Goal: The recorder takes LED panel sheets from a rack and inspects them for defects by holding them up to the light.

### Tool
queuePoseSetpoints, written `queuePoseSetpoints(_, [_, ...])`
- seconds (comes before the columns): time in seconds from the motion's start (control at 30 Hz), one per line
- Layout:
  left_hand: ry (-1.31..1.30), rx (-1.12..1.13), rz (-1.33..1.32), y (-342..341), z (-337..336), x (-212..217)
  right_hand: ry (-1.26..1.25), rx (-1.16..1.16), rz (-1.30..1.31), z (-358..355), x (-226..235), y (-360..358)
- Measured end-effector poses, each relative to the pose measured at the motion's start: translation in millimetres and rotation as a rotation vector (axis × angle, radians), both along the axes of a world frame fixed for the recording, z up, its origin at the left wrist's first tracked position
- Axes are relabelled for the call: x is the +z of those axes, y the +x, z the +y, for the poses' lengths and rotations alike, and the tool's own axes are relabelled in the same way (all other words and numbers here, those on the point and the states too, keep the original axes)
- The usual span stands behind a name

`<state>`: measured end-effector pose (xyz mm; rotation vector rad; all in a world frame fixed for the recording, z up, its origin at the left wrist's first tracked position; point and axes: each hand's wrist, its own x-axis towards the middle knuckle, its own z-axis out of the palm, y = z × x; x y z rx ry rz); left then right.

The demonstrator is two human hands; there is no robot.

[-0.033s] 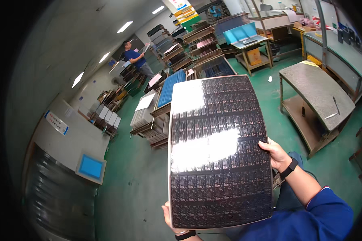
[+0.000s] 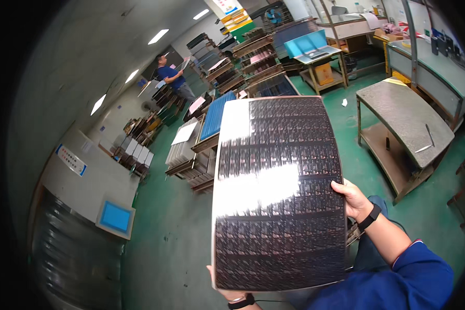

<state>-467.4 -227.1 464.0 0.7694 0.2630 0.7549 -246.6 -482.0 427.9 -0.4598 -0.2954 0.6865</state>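
I hold a large thin dark panel [image 2: 279, 191] up in front of me; it is glossy, covered in a fine grid of small circuit patterns, and a bright glare runs across its left half. My right hand [image 2: 352, 199], with a black band on its wrist, grips the panel's right edge about midway down. My left hand [image 2: 226, 293] holds the bottom left corner from underneath and is mostly hidden by the panel. The sheet bows slightly toward me.
A grey-topped metal table [image 2: 405, 116] stands on the green floor to my right. Carts with stacked panels [image 2: 201, 144] stand behind the sheet, and a blue tray on a cart [image 2: 307, 44] farther back. A machine with a blue screen [image 2: 114, 217] is at left. Another person in blue [image 2: 170, 76] stands far off.
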Motion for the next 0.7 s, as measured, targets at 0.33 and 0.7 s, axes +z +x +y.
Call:
queuePoseSetpoints(0.33, [-0.173, -0.133, -0.008, 21.8, -43.4, -71.5, -0.036, -0.218, -0.154, -15.2, 0.6, -12.7])
queuePoseSetpoints(0.7, [0.211, 0.129, 0.235, -9.0, 19.0, -60.8, -0.388, -0.761, -0.100, -138.7, 22.5, 18.2])
